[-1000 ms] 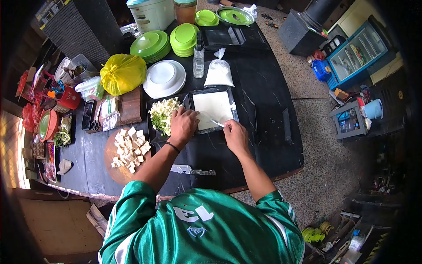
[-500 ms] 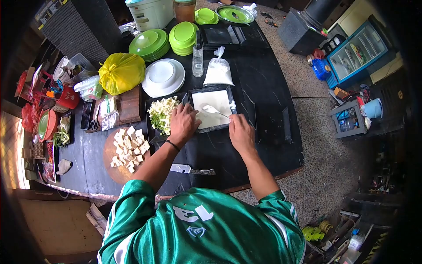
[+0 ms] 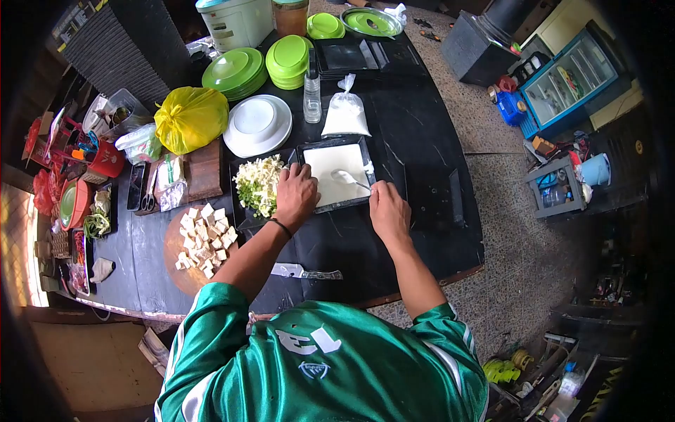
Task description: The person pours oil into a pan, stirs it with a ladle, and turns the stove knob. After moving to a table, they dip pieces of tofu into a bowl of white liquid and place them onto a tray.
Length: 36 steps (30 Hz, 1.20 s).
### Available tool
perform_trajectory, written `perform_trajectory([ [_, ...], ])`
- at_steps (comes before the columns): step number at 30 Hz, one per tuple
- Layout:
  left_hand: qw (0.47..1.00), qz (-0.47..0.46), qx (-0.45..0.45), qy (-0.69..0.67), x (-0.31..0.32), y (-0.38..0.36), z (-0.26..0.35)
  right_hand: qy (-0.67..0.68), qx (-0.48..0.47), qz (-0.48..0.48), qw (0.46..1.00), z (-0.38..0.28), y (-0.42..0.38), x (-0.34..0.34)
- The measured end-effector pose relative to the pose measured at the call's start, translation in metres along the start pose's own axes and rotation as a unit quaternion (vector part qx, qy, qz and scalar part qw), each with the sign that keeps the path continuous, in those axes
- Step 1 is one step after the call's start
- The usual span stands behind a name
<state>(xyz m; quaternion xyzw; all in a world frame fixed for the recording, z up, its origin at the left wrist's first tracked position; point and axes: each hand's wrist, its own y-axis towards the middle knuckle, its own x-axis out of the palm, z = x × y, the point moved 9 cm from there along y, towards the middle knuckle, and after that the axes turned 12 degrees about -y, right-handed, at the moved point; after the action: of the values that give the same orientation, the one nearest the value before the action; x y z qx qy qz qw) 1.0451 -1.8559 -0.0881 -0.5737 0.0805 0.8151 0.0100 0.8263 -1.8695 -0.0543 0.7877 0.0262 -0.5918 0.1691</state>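
My right hand is closed on the handle of a spoon, whose bowl is over the white liquid in a black square tray. At that tray's left edge rests my left hand, its fingers bent down over the rim and their tips partly hidden. Chopped white and green vegetables fill a second black tray just left of it. Pale cubes are piled on a round wooden board. A knife lies near the table's front edge.
Behind the trays stand a bag of white powder, a clear bottle, white plates and green plates. A yellow bag, scissors and a red container are to the left.
The spoon has shifted slightly to the right over the white liquid. My left hand stays at the tray's left edge. The whole view has moved a little.
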Motion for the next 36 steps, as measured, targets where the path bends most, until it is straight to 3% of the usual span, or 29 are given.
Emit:
perform_trajectory([
  [4, 1.0, -0.008, 0.006, 0.01, 0.001, 0.003, 0.001, -0.002, 0.005, 0.003, 1.0, 0.0, 0.0, -0.001],
  [12, 0.996, 0.065, 0.053, -0.022, -0.006, -0.005, 0.002, -0.042, 0.017, -0.004, 0.999, 0.006, -0.004, 0.006],
  [16, 0.998, 0.041, 0.017, -0.041, -0.009, -0.005, -0.008, -0.045, 0.02, -0.008, 0.999, 0.006, -0.004, 0.006],
  [19, 0.994, 0.066, -0.004, -0.089, -0.022, -0.004, -0.013, -0.075, -0.003, 0.046, 0.996, -0.001, -0.002, -0.003],
  [22, 0.979, 0.086, -0.032, -0.18, -0.04, 0.0, -0.017, -0.041, -0.085, 0.134, 0.987, -0.022, 0.002, -0.021],
  [25, 0.966, 0.083, -0.052, -0.238, -0.055, 0.005, -0.015, 0.071, -0.104, 0.08, 0.989, -0.036, 0.015, -0.011],
  [30, 0.935, 0.099, -0.023, -0.341, -0.072, 0.013, -0.013, 0.332, -0.075, -0.011, 0.94, -0.054, 0.04, 0.01],
  [32, 0.873, 0.066, -0.048, -0.481, -0.067, 0.017, -0.013, 0.389, -0.063, -0.039, 0.918, -0.059, 0.049, 0.02],
  [33, 0.873, 0.066, -0.047, -0.481, -0.065, 0.017, -0.012, 0.465, -0.033, -0.094, 0.88, -0.06, 0.052, 0.035],
  [34, 0.839, 0.073, -0.057, -0.536, -0.063, 0.017, -0.013, 0.535, -0.003, -0.147, 0.832, -0.062, 0.053, 0.049],
  [35, 0.802, 0.079, -0.067, -0.588, -0.06, 0.017, -0.016, 0.535, -0.004, -0.147, 0.832, -0.062, 0.052, 0.052],
  [36, 0.803, 0.081, -0.066, -0.587, -0.056, 0.018, -0.018, 0.541, -0.007, -0.136, 0.83, -0.063, 0.051, 0.049],
])
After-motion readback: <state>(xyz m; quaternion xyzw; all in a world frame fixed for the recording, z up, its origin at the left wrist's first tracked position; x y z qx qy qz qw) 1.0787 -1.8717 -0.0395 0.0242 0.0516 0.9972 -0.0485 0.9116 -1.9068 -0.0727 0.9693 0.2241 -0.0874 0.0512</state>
